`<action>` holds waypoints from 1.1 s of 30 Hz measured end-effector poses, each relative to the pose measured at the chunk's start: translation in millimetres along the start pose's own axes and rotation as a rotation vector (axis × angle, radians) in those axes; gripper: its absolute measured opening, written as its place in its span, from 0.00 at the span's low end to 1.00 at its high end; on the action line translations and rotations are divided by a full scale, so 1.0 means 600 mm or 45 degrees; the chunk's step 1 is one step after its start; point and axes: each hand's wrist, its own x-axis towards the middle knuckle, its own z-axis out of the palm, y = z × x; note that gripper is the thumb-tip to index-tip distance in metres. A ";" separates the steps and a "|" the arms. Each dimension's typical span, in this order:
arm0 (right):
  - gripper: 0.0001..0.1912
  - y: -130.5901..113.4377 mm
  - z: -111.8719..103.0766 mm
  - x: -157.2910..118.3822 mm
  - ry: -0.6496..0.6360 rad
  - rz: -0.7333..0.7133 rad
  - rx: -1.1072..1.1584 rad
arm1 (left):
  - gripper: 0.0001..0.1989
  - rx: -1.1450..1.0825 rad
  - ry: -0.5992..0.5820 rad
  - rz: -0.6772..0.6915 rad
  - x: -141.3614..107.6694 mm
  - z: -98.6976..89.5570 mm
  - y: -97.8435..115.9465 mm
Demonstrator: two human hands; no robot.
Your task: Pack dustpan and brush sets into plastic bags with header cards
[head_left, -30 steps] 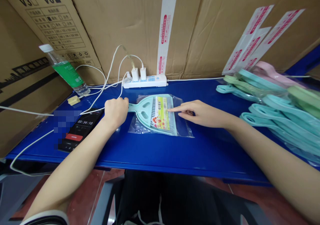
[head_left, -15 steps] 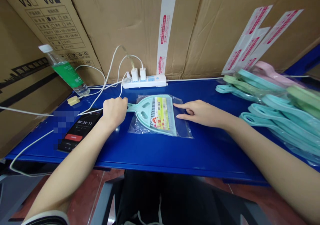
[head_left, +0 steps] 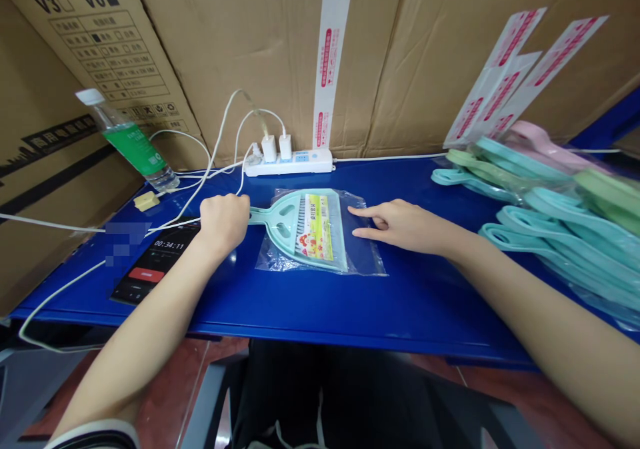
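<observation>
Head view: the left hand (head_left: 225,226) clamps its fingers on the handle of the dustpan (head_left: 313,229), flat on the table (head_left: 400,302), partly inside the bag (head_left: 367,249); the right hand (head_left: 400,226) has thumb and forefinger apart at the bag.

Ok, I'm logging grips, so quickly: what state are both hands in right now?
Left hand: closed on the dustpan handle.
Right hand: partly open, index finger and thumb apart at the plastic bag, gripping nothing visible.

Tilted green-labelled bottle (head_left: 134,144) beside cardboard boxes (head_left: 270,56), near white power strip (head_left: 305,162).
</observation>
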 end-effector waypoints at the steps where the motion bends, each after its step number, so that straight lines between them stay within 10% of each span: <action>1: 0.31 0.000 0.000 0.000 0.005 -0.012 -0.001 | 0.22 0.000 0.002 0.000 0.000 0.000 0.000; 8: 0.29 -0.006 -0.006 -0.007 0.018 -0.016 -0.123 | 0.20 -0.068 0.314 0.096 0.000 0.015 0.004; 13: 0.22 -0.014 -0.011 -0.011 0.101 -0.028 -0.224 | 0.17 -0.322 0.598 0.884 -0.006 0.031 0.018; 18: 0.20 -0.016 -0.012 -0.012 0.139 0.000 -0.274 | 0.20 -0.707 0.464 1.479 -0.021 0.045 0.035; 33: 0.14 -0.003 -0.011 -0.007 0.438 0.006 -0.238 | 0.08 -1.059 0.119 1.655 -0.017 0.049 0.029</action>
